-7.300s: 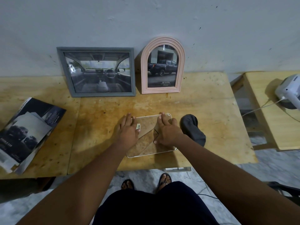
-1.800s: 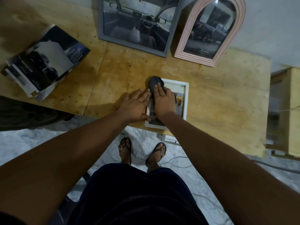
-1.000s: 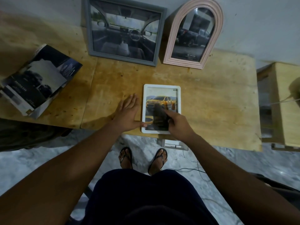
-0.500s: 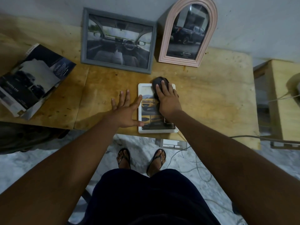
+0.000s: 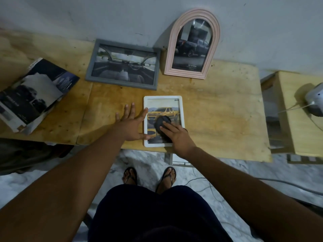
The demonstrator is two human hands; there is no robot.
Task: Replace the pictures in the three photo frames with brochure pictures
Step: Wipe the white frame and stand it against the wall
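Observation:
A white photo frame (image 5: pixel 163 99) lies flat near the table's front edge and shows a yellow truck picture. My right hand (image 5: pixel 176 135) presses a dark cloth (image 5: pixel 161 123) onto its glass. My left hand (image 5: pixel 132 124) lies flat with fingers spread on the table, its thumb and forefinger touching the frame's left edge. A grey frame (image 5: pixel 122 66) with a car-interior picture and a pink arched frame (image 5: pixel 192 44) with a dark pickup picture lean against the wall. A brochure stack (image 5: pixel 33 95) lies at the left.
The wooden table (image 5: pixel 218 116) runs along a grey wall. A second wooden stand (image 5: pixel 297 119) at the right carries a white device (image 5: pixel 314 100) with a cable. Below are my sandalled feet, marble floor and loose cables.
My right hand has drawn the cloth from the white frame's top edge down to its lower middle. The left hand stays flat at the frame's left edge.

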